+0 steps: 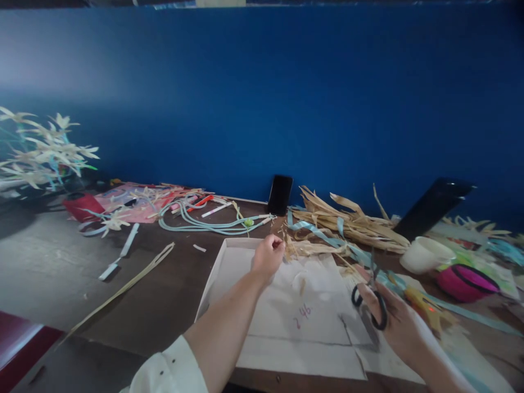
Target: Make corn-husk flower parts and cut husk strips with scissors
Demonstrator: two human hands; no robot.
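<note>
My left hand (269, 255) is closed over the far edge of a white cardboard sheet (282, 327) with handwriting on it. Its fingers are curled in a pinch beside pale dried-husk scraps (295, 246); what they hold is hidden. On the right, my right hand (395, 322) grips black-handled scissors (380, 310), the blades pointing up and away from me. Close to that hand lie a yellow glue gun (423, 307) with a small red light and a light-blue ribbon (470, 314).
Dried husks (352, 221) are heaped along the blue wall (262, 98), near an upright black phone (280, 195). To the right stand a white cup (426, 255) and a pink pouch (466, 283). A looped cord (184, 224), a long split strip (123, 289) and husk flowers (49, 147) are leftward.
</note>
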